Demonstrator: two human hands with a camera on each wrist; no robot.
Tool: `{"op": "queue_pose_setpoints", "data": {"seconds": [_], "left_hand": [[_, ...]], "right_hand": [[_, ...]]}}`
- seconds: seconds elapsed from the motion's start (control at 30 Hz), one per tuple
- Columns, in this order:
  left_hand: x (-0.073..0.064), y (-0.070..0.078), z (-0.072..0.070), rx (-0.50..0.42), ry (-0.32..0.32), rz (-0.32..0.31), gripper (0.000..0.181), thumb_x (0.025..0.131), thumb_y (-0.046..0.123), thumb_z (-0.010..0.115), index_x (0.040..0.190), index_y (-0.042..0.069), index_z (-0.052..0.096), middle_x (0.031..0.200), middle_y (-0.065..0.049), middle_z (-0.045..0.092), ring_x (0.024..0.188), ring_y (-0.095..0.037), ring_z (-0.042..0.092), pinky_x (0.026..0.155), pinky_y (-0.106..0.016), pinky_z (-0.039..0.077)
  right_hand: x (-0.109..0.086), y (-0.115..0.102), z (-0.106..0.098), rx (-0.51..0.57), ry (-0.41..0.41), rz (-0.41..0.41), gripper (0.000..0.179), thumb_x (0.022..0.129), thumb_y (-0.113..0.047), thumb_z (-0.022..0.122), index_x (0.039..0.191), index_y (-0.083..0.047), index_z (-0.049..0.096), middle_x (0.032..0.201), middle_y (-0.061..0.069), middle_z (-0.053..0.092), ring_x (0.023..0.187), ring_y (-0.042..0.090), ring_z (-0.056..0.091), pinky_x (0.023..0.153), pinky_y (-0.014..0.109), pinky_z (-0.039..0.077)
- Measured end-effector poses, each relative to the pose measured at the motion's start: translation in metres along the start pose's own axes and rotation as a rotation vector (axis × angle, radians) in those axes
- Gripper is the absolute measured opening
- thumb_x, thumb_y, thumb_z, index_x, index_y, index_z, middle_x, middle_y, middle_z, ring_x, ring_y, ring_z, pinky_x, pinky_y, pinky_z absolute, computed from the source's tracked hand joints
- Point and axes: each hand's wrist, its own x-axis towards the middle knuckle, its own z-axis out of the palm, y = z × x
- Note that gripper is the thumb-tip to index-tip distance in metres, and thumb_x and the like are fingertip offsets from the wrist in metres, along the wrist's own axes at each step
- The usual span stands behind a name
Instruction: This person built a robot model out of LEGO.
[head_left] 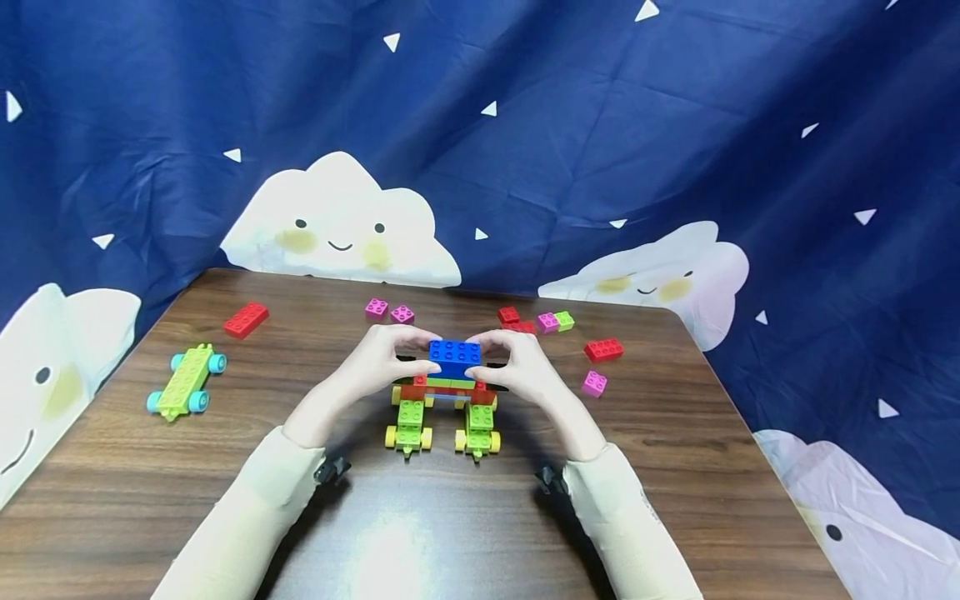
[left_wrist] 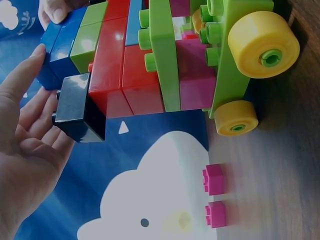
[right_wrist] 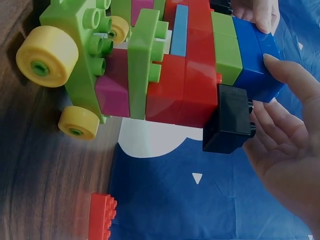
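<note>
A built toy of building bricks stands on the table, on two lime green wheeled bases (head_left: 409, 427) with yellow wheels (left_wrist: 264, 45). Above them come magenta, lime and red bricks (right_wrist: 200, 70), with a black brick (left_wrist: 80, 107) sticking out at each side. Blue bricks (head_left: 454, 353) form its top, over a lime layer (right_wrist: 227, 47). My left hand (head_left: 379, 360) grips the left end of the blue bricks between thumb and fingers. From the other side my right hand (head_left: 521, 365) pinches their right end, thumb at the near face.
A lime wheeled base (head_left: 186, 382) with blue wheels stands at the left, near a red brick (head_left: 246, 320). Two magenta bricks (head_left: 377, 308) lie behind the toy. Farther right are red bricks (head_left: 603, 350), magenta bricks (head_left: 595, 383) and a lime brick (head_left: 565, 321). A blue curtain (head_left: 525, 167) hangs behind the table.
</note>
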Motion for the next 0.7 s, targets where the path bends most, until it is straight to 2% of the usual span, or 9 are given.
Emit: {"op": "queue_pose_setpoints", "data": {"seconds": [0.4, 0.7], "left_hand": [[-0.0001, -0.0013, -0.0008, 0.004, -0.010, -0.001, 0.041, 0.082, 0.022, 0.080, 0.118, 0.005, 0.069, 0.107, -0.008, 0.074, 0.101, -0.021, 0.069, 0.096, -0.044, 0.052], [0.0016, 0.0045, -0.0040, 0.018, -0.045, -0.028, 0.042, 0.080, 0.020, 0.081, 0.117, 0.004, 0.069, 0.108, -0.009, 0.074, 0.104, -0.023, 0.069, 0.096, -0.045, 0.052]], "right_hand": [[-0.0006, 0.0030, 0.0019, -0.021, 0.009, -0.029, 0.035, 0.080, -0.015, 0.080, 0.112, -0.006, 0.070, 0.097, 0.008, 0.073, 0.092, 0.018, 0.066, 0.089, 0.037, 0.054], [-0.0001, 0.0068, 0.0014, 0.017, 0.011, -0.027, 0.035, 0.079, -0.015, 0.080, 0.111, -0.006, 0.070, 0.096, 0.008, 0.073, 0.091, 0.018, 0.066, 0.089, 0.037, 0.054]]}}
